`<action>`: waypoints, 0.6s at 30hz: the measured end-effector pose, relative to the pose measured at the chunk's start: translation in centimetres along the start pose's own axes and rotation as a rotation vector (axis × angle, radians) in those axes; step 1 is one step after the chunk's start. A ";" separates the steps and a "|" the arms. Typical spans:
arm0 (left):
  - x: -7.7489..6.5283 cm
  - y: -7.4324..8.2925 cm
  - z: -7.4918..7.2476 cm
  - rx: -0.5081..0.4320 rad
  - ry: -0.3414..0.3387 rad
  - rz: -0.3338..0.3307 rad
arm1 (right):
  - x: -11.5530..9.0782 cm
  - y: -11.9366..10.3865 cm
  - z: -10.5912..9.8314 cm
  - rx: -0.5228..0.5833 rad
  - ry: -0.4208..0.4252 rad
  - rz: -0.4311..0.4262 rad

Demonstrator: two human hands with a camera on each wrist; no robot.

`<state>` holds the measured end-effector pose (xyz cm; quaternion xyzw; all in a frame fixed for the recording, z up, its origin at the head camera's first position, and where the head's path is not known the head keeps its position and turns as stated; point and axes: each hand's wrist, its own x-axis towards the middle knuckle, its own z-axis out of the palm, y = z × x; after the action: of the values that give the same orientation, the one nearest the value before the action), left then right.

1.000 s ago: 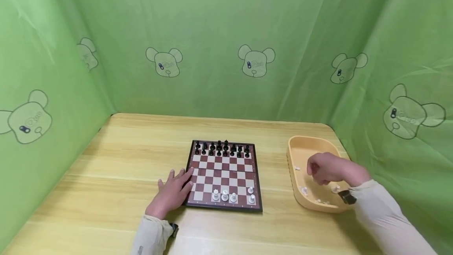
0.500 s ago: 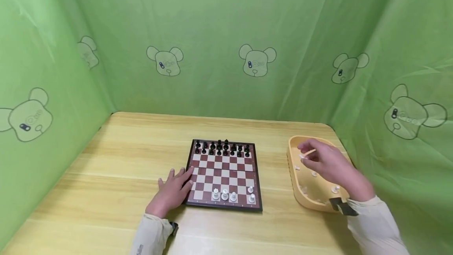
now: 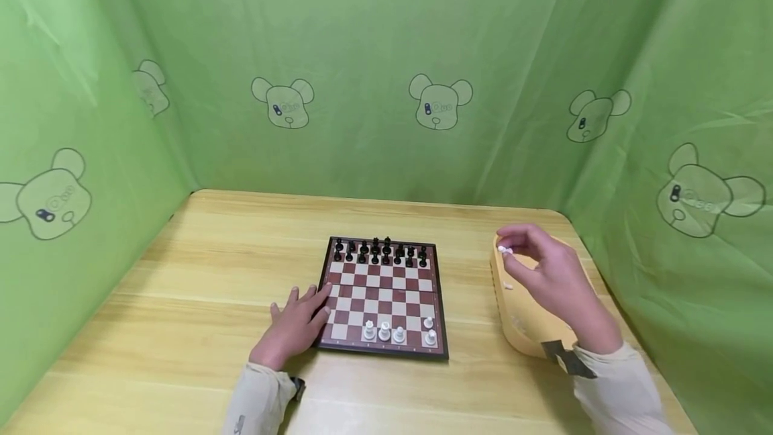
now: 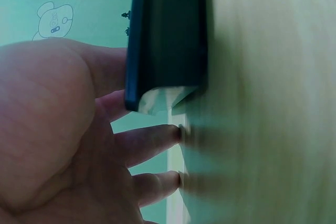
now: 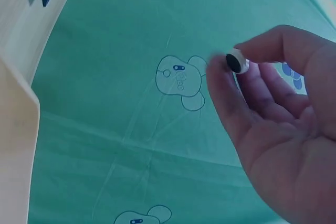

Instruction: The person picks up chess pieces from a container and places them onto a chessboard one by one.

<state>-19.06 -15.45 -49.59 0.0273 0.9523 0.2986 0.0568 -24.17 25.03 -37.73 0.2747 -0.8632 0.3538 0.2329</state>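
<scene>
My right hand (image 3: pixel 555 280) pinches a small white chess piece (image 5: pixel 237 61) between thumb and fingertips, above the left side of the orange tray (image 3: pixel 502 311). The piece's round dark base faces the right wrist camera; its kind is hidden by the fingers. With fingers spread, my left hand (image 3: pixel 296 327) rests at the left edge of the folding chessboard (image 3: pixel 379 296), thumb and forefinger over the border and other fingertips on the table. Several white pieces (image 3: pixel 384 332) stand at the board's near right, one pawn (image 3: pixel 429 322) a row ahead. Black pieces (image 3: pixel 375 254) fill its two far rows.
A loose white chess piece (image 3: pixel 508 285) lies inside the tray, and my right hand and forearm cover much of its interior. The wooden table (image 3: pixel 241 233) is enclosed by green curtains (image 3: pixel 362 153) at the back and both sides.
My right hand has risen from low in the tray, picked up a white chess piece, and moved left with it towards the tray's left rim. The left hand stays put.
</scene>
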 end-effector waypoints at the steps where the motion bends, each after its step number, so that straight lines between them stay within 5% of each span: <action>1: 0.0 0.0 0.0 0.001 0.000 0.001 | 0.0 -0.1 0.1 -0.012 0.018 -0.002; 5: 0.0 0.0 0.0 0.003 -0.001 0.002 | 0.0 -0.5 0.3 -0.032 0.077 0.001; 18: 0.1 -0.1 0.0 0.005 -0.006 -0.002 | 0.5 -2.8 1.4 0.235 0.204 -0.094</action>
<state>-19.13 -15.51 -49.69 0.0276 0.9529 0.2959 0.0598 -23.02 22.20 -36.98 0.3029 -0.7739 0.4670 0.3020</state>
